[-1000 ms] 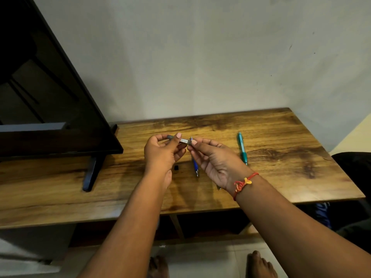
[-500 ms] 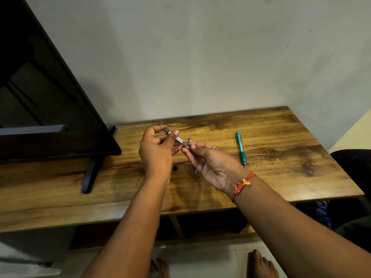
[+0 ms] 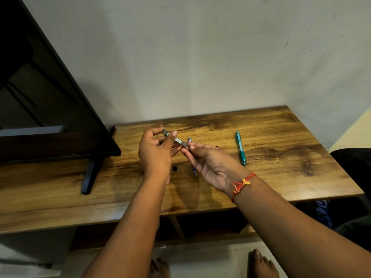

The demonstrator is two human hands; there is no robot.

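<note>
One grey pen [image 3: 178,140], one blue pen [image 3: 194,170], one teal pen [image 3: 241,149], perhaps one black cap [image 3: 174,168]

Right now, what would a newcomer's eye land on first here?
Mid-frame above the table, the left hand and the right hand pinch a grey stick between them. To the right a teal pen lies on the table, and a red thread circles the right wrist. A dark TV fills the left side.

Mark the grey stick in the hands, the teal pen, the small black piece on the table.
grey stick [image 3: 178,140], head view, labelled middle section.
teal pen [image 3: 240,147], head view, mid barrel.
small black piece [image 3: 175,168], head view, its centre.
</note>
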